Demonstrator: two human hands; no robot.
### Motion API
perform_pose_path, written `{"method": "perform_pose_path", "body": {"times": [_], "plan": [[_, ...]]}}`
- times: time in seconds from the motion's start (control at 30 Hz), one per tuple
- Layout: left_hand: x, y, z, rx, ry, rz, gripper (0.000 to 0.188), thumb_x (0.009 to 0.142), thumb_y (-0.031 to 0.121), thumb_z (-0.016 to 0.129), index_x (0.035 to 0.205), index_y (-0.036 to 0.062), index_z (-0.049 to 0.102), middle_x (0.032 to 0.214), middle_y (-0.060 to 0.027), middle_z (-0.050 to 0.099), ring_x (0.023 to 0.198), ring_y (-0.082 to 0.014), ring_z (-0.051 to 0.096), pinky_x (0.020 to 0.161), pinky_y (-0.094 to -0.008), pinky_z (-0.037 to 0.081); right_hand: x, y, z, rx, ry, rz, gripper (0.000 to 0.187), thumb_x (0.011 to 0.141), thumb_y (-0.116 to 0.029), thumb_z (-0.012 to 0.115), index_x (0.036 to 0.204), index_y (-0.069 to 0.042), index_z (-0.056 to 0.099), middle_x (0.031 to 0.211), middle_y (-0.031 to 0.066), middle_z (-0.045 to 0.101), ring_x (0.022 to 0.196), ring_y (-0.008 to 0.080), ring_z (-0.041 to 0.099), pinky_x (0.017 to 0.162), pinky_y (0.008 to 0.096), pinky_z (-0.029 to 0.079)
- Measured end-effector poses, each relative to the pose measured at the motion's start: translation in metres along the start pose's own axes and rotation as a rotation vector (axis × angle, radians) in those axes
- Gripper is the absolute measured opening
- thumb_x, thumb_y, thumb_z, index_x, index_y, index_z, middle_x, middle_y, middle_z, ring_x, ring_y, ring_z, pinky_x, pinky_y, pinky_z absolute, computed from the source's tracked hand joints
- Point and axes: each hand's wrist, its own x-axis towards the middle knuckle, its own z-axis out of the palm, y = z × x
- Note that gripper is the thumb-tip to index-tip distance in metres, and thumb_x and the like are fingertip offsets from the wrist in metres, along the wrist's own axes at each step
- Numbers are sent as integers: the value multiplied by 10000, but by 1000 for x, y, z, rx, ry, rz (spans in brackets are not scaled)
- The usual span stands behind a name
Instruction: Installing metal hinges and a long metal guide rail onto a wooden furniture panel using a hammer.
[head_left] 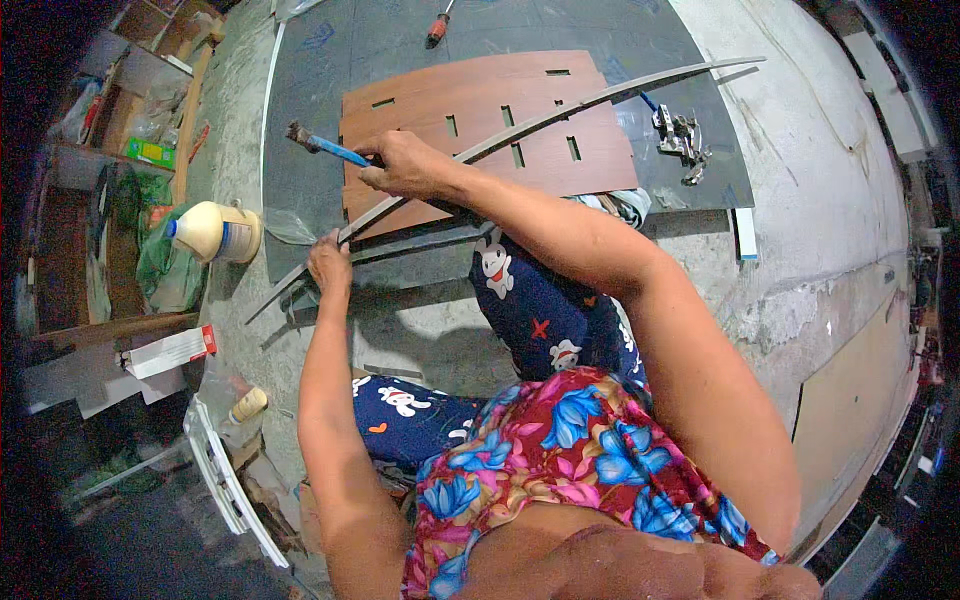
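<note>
My right hand [405,165] is closed on a blue-handled tool [335,150] with a dark, rough head; it looks like a small brush, but its exact kind is unclear. Pinched in my left hand [330,262] is a long thin pale strip [590,98], near its lower left end. The strip slants up to the far right and passes beneath my right wrist. Under it lies a brown wood-look panel [480,90] with several rectangular slots. This panel rests on a larger dark grey board [310,90].
Metal hinges [680,145] lie on the board's right side, and a screwdriver [437,30] at its far edge. To the left stands a jug [220,232] of cream-coloured liquid beside a shelf unit [130,75]. A smaller bottle [248,404] is nearer me.
</note>
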Motion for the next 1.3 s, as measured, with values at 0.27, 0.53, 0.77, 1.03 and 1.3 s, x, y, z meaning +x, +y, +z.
{"method": "perform_pose_path", "body": {"times": [0.27,0.53,0.77,1.03,1.3], "plan": [[0,10,-13,63,75,45,263,755,190,648,986,72,601,922,-144,593,919,-332,550,779,-445,413,-1,3,0,-3,-12,-94,299,775,-126,532,1023,31,592,607,135,578,494,208,567,514,346,471],[1,4,-18,24,202,305,284,746,237,666,904,56,513,786,-145,576,768,-338,565,669,-444,421,1,4,-4,-40,-16,-125,265,773,-145,534,961,27,607,637,135,599,554,226,586,575,367,466],[11,-1,-24,143,279,353,423,789,464,573,862,50,528,745,-134,585,686,-337,568,592,-429,430,6,5,1,43,46,-127,253,767,-149,546,944,20,612,634,145,599,560,247,583,590,374,466],[14,10,-38,82,338,324,511,773,577,516,751,67,554,695,-102,578,643,-300,563,601,-423,421,4,3,-3,42,34,-106,254,774,-145,551,950,31,603,585,156,559,512,240,539,546,384,440],[15,2,-58,136,383,254,377,729,426,655,788,67,555,754,-91,590,727,-292,572,629,-411,416,1,-7,-11,29,12,-21,354,723,-177,558,1012,20,610,780,240,620,716,374,617,693,432,482]]}}
